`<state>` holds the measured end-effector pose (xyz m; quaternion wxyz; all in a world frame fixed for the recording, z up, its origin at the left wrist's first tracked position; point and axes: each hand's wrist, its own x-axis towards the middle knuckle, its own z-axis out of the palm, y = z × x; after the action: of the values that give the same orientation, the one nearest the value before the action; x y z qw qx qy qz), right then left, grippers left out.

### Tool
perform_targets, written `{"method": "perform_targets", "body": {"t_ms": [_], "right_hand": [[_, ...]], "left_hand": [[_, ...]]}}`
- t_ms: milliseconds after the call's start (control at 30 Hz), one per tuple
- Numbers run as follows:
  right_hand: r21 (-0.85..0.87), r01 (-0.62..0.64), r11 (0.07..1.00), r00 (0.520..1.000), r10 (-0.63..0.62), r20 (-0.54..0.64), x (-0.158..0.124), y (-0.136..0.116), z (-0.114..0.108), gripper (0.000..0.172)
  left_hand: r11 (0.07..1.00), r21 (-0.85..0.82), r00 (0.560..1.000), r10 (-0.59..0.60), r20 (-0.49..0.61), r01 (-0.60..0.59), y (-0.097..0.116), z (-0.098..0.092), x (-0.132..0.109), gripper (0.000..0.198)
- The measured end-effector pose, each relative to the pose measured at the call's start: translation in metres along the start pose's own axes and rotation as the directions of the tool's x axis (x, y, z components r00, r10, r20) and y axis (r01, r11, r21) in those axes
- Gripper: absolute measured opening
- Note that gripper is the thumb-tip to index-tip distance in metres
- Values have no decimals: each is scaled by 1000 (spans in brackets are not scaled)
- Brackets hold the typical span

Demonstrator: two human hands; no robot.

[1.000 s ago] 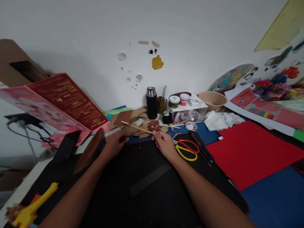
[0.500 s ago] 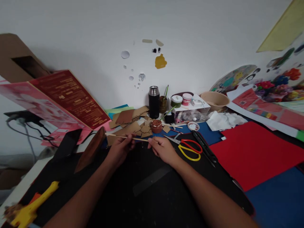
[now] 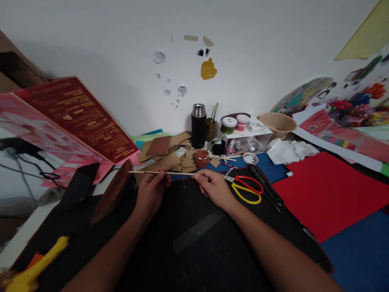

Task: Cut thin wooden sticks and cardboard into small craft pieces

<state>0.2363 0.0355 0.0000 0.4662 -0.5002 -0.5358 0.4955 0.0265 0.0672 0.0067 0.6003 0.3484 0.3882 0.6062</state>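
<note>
Both my hands hold a thin wooden stick [image 3: 179, 173] level above a black mat [image 3: 188, 243]. My left hand [image 3: 152, 190] pinches it near its middle, and the stick's left end juts out past that hand. My right hand [image 3: 214, 187] pinches the right end between thumb and fingers. Just beyond the stick lie a heap of brown cardboard scraps [image 3: 165, 156] and a small brown paint jar [image 3: 201, 158].
Red and yellow scissors [image 3: 244, 188] and a black tool [image 3: 267, 188] lie right of my hands. A black flask [image 3: 198, 125], paint pots [image 3: 235, 123], a bowl [image 3: 277, 123], red paper [image 3: 322, 190] and a yellow tool [image 3: 33, 271] surround the mat.
The stick came off the cardboard heap toward me. My left hand took hold of it, and both hands now hold it level above the mat.
</note>
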Motion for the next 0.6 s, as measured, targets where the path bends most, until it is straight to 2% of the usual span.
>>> {"method": "perform_targets", "body": {"t_ms": [233,600], "right_hand": [[-8,21,1000,1000,-20,17,0,2,1,39],[-12,9,1000,1000,-9,15,-1,-1,1,38]], "left_hand": [[997,24,995,-80,64,79,-3,5,-6,32],[994,31,989,-107,101,105,-7,3,-6,36]]}}
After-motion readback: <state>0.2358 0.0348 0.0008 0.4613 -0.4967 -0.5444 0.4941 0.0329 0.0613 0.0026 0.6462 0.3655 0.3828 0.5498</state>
